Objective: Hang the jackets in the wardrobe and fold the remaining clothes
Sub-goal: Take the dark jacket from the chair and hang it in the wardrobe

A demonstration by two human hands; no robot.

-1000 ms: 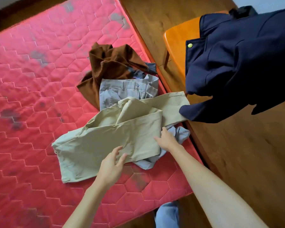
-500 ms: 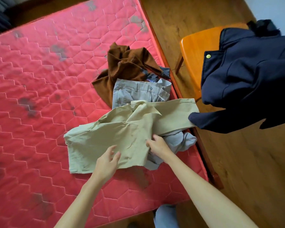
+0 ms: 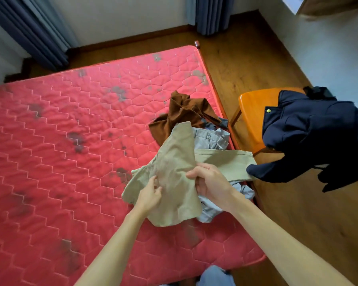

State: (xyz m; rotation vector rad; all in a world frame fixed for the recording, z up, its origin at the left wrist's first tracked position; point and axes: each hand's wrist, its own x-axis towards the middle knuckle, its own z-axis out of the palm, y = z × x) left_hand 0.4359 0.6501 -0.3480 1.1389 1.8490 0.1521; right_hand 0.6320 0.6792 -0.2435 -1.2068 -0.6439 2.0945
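Red quilted mattress lay stained under the clothes. The left hand pinched the khaki trousers, partly raised near the bed's right edge. The right hand clutched them too, fingers curled tight. A navy jacket hung over the orange chair.

On the red mattress lie a brown garment, grey trousers, khaki trousers and pale-blue cloth.

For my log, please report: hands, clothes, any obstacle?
Left hand and right hand both grip beige trousers, one leg held up over mattress. Navy jacket on chair, not yet hung. No obstacle seen.
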